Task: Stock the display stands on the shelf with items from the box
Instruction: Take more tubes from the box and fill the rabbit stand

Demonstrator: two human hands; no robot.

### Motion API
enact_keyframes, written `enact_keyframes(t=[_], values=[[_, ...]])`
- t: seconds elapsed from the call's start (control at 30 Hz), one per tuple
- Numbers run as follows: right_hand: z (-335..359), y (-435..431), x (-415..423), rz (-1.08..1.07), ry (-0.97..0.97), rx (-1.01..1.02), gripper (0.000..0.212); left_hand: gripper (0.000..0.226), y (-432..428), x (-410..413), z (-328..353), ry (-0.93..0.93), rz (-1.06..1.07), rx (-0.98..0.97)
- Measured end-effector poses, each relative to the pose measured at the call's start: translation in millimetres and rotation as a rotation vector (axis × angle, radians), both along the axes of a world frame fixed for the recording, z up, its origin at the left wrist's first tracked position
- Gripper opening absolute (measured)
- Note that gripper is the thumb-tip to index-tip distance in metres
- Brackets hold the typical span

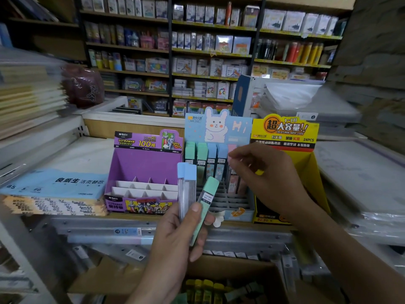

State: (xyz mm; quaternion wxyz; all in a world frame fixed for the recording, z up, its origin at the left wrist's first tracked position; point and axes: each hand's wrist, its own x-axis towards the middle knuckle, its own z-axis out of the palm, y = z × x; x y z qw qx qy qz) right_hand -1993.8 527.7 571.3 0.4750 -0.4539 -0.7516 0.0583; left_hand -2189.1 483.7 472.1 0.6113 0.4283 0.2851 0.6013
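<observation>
Stationery-shop shelving, stocked to the ceiling, forms the backdrop. Task items: one green case [205,207] and a few blue-capped clear cases [186,187] of pencil lead, fanned in the left grip [175,235], with the thumb laid across the green case and the fingers curled behind. Their long axes run near upright; the green case leans top-right, toward the bunny display stand [219,128]. That stand lies just behind and slightly right of the held cases. Its rear rows carry upright green, blue and pink cases, and its front grid slots [221,200] show bare. The right grip [269,178] hovers at the pink end of the rear rows, nearer the stand than the left. Motion blur hides whether its curled fingertips pinch a case or hold nothing.

Probable next move: a case passes from left grip to right, travels back and rightward, then drops end-first into a slot with its axis kept upright.

Flanking items: purple stand [144,163] on the left, dividers unfilled, and yellow stand [285,132] on the right, all on one shelf [98,224]. The box [114,279] sits below with more stock.
</observation>
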Motion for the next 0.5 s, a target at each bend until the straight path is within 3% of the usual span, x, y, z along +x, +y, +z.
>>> enact_keyframes(t=[0.23,0.5], values=[[-8,-11,-15,0.296,0.238,-0.401,0.016,0.025,-3,2,7,0.003,-0.025,0.013],[-3,-8,-21,0.339,0.353,-0.415,0.012,0.043,-8,-6,10,-0.003,0.009,-0.033]])
